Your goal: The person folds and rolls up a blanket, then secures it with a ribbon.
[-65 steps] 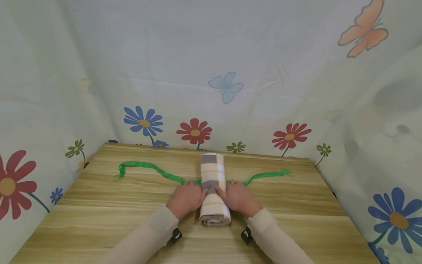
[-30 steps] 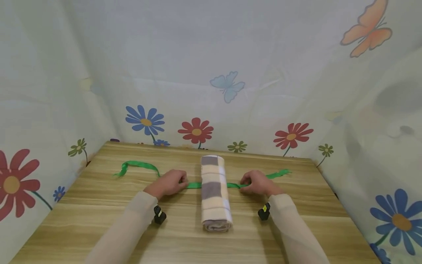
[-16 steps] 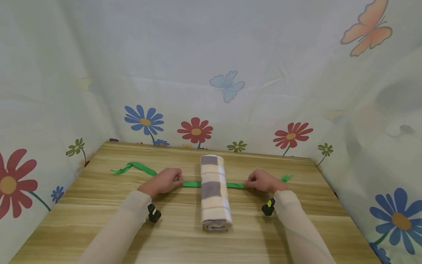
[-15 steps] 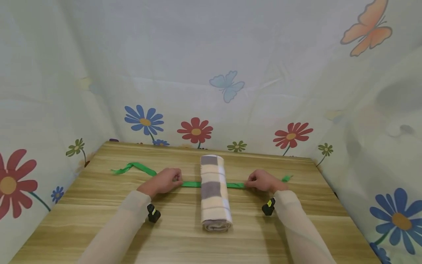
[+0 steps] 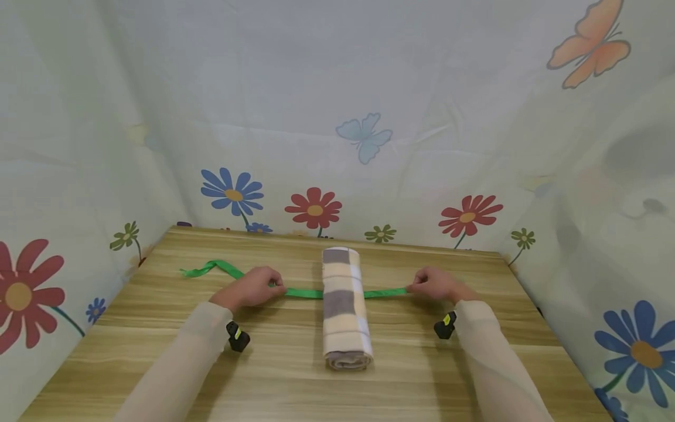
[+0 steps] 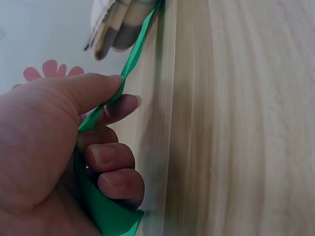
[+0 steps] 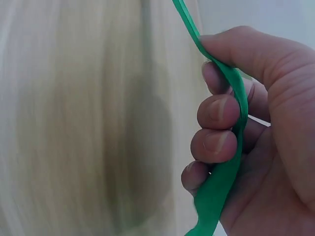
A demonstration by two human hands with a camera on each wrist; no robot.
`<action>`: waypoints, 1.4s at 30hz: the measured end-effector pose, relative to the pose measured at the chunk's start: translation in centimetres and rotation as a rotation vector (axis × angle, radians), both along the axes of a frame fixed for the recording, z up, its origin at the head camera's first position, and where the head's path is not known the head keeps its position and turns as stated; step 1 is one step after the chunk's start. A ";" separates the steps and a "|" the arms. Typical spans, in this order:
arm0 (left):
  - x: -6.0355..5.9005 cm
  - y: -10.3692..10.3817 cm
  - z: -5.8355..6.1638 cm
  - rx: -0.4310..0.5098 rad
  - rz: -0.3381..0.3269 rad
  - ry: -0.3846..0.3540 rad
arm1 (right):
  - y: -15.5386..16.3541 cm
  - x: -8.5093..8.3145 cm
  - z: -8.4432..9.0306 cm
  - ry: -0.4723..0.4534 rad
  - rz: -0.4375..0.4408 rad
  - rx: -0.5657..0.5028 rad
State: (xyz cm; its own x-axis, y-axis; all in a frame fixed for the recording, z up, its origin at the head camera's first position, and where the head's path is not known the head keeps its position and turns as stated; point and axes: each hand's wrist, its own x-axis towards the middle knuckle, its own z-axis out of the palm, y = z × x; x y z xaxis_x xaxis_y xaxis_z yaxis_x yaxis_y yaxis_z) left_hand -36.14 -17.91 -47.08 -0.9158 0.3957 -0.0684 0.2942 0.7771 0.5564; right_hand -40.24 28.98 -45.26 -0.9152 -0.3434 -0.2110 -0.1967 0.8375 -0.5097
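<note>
A rolled checked towel (image 5: 344,305) in cream, grey and white lies lengthwise on the wooden table (image 5: 295,381). A green ribbon (image 5: 303,292) passes under it and stretches out to both sides. My left hand (image 5: 252,288) grips the ribbon (image 6: 98,201) left of the roll, thumb pinching it against the curled fingers. My right hand (image 5: 435,285) grips the ribbon (image 7: 224,177) on the right side in the same way. The ribbon's loose left tail (image 5: 203,269) trails toward the table's left edge. The towel (image 6: 118,24) shows at the top of the left wrist view.
Flowered and butterfly-printed fabric walls (image 5: 364,135) close in the table at the back and both sides. Small black clips (image 5: 236,337) hang at my wrists, another clip (image 5: 445,326) on the right. Bare wood lies in front of the roll.
Both hands left the towel roll, took hold of the ribbon and slid outward along it, left hand leftward and right hand rightward. The ribbon is now pulled straighter.
</note>
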 end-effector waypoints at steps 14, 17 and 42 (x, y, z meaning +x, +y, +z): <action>0.5 -1.8 0.8 0.050 0.075 -0.044 | 6.5 0.0 2.0 -0.052 -0.005 -0.034; 0.5 -2.5 1.2 0.034 0.087 -0.040 | 7.7 0.1 2.3 -0.054 -0.043 -0.025; 1.9 -7.1 3.2 0.022 0.104 0.007 | 12.2 1.8 7.9 -0.038 -0.154 -0.091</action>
